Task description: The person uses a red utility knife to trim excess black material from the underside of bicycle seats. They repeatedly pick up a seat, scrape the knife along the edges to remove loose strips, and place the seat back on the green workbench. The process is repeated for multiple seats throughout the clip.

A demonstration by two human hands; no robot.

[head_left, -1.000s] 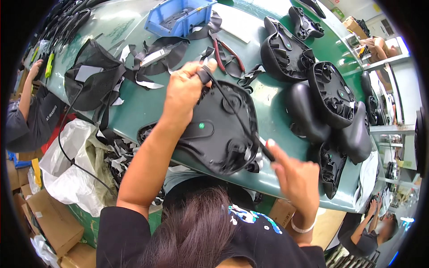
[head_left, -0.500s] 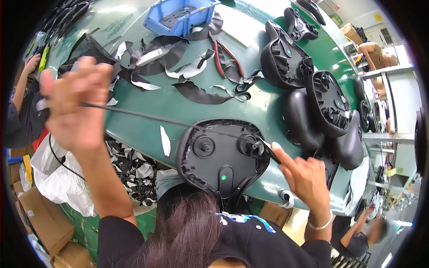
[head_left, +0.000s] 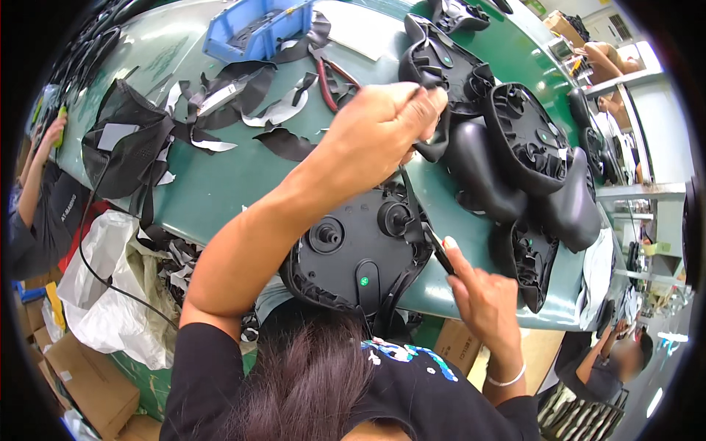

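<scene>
A factory assembly workshop is indicated: a long green worktop is strewn with black moulded seat shells, fabric offcuts, a blue parts bin, and seemingly cardboard cartons below.

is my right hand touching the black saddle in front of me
Touching. The head view shows the right hand with its fingertips pressed on the near right edge of the saddle, gripping a dark strip there.

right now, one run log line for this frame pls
left hand: raised, pinching black cord | right hand: at right rim of black saddle base | surface: green table | behind: finished saddles
</scene>
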